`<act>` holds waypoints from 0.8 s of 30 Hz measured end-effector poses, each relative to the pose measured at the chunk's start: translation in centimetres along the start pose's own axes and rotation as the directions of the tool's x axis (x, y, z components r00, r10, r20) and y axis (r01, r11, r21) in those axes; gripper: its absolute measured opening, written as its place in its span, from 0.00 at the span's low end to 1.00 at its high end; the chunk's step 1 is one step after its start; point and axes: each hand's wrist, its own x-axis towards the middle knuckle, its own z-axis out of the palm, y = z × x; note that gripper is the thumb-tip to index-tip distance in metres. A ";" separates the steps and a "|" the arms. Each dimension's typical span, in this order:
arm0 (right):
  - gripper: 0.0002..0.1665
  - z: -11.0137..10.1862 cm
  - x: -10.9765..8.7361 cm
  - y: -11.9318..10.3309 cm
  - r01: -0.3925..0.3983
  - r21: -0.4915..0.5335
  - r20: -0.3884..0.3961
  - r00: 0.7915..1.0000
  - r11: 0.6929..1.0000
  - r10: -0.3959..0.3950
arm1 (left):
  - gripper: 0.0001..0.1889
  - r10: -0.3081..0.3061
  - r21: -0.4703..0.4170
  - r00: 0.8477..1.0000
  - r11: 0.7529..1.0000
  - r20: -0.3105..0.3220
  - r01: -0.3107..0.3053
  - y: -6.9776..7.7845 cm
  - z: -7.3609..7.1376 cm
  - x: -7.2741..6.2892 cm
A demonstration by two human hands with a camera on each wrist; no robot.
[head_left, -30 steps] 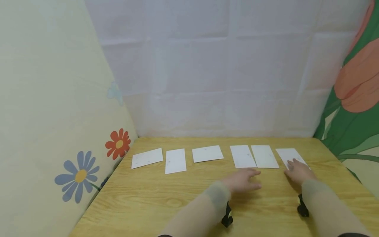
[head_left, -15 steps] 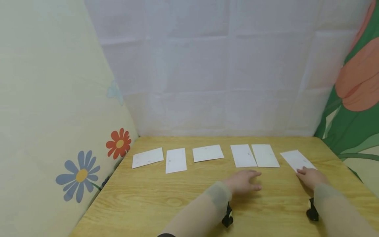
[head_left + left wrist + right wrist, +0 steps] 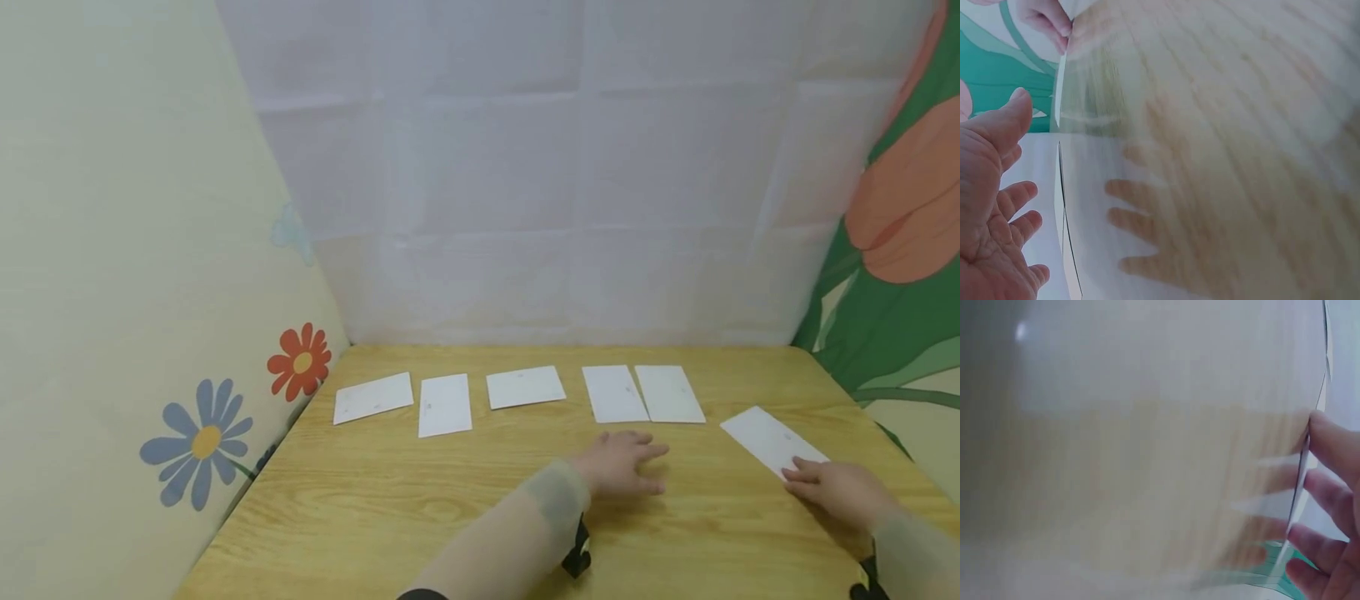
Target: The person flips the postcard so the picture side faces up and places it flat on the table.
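Toward the right side of the wooden table [image 3: 450,517], a white rectangular card [image 3: 767,435] lies at a slant, bearing a small faint mark. My right hand [image 3: 847,492] holds its near end, with the thumb on one edge and the fingers across at the other; the right wrist view shows the fingers [image 3: 1329,490] at the card's thin edge. My left hand [image 3: 618,462] is spread over the table in front of two side-by-side cards, the left one [image 3: 615,394] and the right one [image 3: 670,394]. Nothing is in it; its palm [image 3: 991,219] and reflection show in the left wrist view.
Farther left lie three more white cards: a tilted one [image 3: 373,398], an upright-set one [image 3: 445,405] and a sideways one [image 3: 526,388]. Behind the table hangs a creased white cloth [image 3: 487,208]. Flower-patterned walls [image 3: 150,250] flank both sides.
My right hand has drawn the rightmost card toward the near right, turning it to a steeper slant. My left hand has barely shifted, its fingers spreading a little. The other cards stay put.
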 end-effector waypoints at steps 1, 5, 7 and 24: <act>0.25 0.1 -0.3 0.0 0.014 -0.006 0.000 1.000 1.000 -0.014 | 0.34 0.002 0.004 1.000 1.000 0.003 -0.002 0.1 0.0 0.0; 0.22 0.3 -1.2 -0.3 0.045 0.005 0.007 0.999 0.999 -0.045 | 0.33 0.012 0.019 1.000 1.000 0.013 -0.012 0.3 0.1 0.0; 0.22 0.5 -1.5 -0.7 0.059 -0.015 0.014 0.998 0.998 -0.059 | 0.33 0.017 0.018 1.000 1.000 0.015 -0.017 0.4 0.2 0.0; 0.18 1.4 -0.1 -6.5 0.308 0.042 0.110 0.944 0.951 -0.311 | 0.29 0.015 -0.006 0.999 1.000 0.044 -0.014 0.0 0.3 -0.4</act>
